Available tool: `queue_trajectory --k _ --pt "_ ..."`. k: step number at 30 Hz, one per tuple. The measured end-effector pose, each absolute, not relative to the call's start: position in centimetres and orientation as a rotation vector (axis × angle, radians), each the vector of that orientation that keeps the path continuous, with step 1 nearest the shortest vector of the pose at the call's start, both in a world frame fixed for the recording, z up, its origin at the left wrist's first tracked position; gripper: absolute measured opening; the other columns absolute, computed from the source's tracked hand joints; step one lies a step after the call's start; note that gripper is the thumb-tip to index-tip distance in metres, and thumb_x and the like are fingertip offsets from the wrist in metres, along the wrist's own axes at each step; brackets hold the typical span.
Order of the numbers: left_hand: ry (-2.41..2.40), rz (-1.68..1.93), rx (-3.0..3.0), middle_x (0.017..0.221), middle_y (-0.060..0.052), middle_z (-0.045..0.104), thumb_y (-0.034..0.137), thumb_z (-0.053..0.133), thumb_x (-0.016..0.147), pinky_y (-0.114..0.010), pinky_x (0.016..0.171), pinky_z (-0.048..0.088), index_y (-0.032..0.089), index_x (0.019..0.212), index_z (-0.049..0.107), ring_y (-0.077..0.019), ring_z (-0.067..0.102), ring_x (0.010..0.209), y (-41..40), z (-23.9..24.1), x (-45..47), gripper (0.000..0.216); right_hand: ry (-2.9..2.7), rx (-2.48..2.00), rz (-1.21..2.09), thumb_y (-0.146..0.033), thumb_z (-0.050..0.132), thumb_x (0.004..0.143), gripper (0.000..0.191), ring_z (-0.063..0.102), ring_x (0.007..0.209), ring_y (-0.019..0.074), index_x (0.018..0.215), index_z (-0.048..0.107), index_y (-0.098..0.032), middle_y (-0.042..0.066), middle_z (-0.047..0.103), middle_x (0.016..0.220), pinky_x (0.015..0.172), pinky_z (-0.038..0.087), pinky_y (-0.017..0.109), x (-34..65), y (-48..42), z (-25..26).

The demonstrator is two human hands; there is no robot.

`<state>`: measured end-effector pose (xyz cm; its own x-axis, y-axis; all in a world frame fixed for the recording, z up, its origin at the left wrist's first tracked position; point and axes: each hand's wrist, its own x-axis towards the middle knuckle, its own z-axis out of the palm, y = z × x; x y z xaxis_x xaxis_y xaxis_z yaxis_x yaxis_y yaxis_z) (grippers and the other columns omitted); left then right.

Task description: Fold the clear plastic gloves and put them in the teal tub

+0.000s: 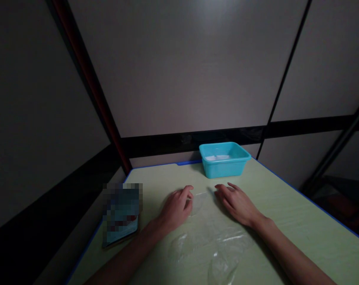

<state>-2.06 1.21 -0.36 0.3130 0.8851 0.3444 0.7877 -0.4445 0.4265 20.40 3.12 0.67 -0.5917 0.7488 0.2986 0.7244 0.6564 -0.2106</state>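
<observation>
A clear plastic sheet or bag [207, 229], thin and wrinkled, lies on the pale green table between my forearms. My left hand [176, 208] is at its upper left edge, fingers loosely bent, with a gap between thumb and index finger; nothing shows in its grip. Across from it, my right hand [235, 204] rests palm down beside the plastic's upper right, its fingers stretched and spread. Whether either hand's fingertips touch the plastic is hard to make out.
A turquoise plastic basin [225, 169] with something white inside stands at the table's far edge. On the left lies a tablet-like device [123, 231], partly blurred out. The table [286, 213] has a blue edge and meets a panelled wall [185, 71].
</observation>
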Motion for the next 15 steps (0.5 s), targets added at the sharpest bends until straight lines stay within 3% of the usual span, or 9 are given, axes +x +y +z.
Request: queue_trajectory --k 5,9,15 --pt "1.610 0.801 2.402 0.091 -0.003 0.060 0.008 0.046 0.071 -0.031 0.081 0.039 0.020 0.101 0.046 -0.0185 0.054 0.087 1.3 -0.2 -2.2 0.032 -2.530 -1.162 0.089 -0.016 0.031 0.083 0.035 0.052 0.098 0.0171 0.117 0.036 -0.015 0.008 0.059 0.104 0.098 0.020 0.041 20.5 3.5 0.1" --pt "1.579 0.850 2.412 0.101 -0.005 0.058 0.010 0.047 0.071 -0.032 0.087 0.038 0.019 0.098 0.052 -0.0188 0.051 0.096 1.3 -0.1 -2.0 0.029 -2.504 -1.175 0.094 -0.013 0.031 0.081 0.032 0.052 0.098 0.0160 0.112 0.041 -0.015 0.008 0.058 0.106 0.100 0.018 0.040 20.1 3.4 0.4" --pt "1.472 0.722 2.542 0.121 -0.007 0.049 0.018 0.041 0.079 -0.033 0.098 0.031 0.016 0.111 0.051 -0.0193 0.043 0.112 0.5 0.1 -1.0 0.034 -2.601 -1.075 0.150 -0.021 0.027 0.086 0.040 0.040 0.115 0.0167 0.124 0.036 -0.015 0.010 0.045 0.125 0.102 0.011 0.042 18.3 3.1 0.9"
